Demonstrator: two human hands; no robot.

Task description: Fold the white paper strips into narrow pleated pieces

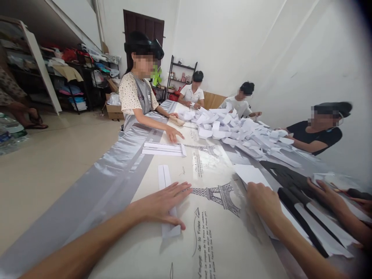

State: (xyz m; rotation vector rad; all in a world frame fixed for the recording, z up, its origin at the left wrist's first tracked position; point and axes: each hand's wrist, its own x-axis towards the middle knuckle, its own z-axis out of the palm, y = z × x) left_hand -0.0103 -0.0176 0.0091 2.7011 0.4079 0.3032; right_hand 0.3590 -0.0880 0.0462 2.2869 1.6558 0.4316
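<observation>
My left hand (164, 205) lies with its fingers spread across a narrow folded strip of white paper (164, 175) on the printed table cover. The strip's upper end and its folded lower end show beyond the hand. On the right, my right hand (263, 199) is closed at the edge of some larger white paper sheets (250, 173); its fingertips are partly hidden. Between my hands the cover shows a printed Eiffel Tower and handwriting-style text.
A large heap of folded white papers (232, 126) covers the far right of the table. More strips (162, 149) lie near the co-worker (141, 97) at left. Black-and-white pieces (302, 209) and another person's hand (327, 193) are at my right. Other people sit farther off.
</observation>
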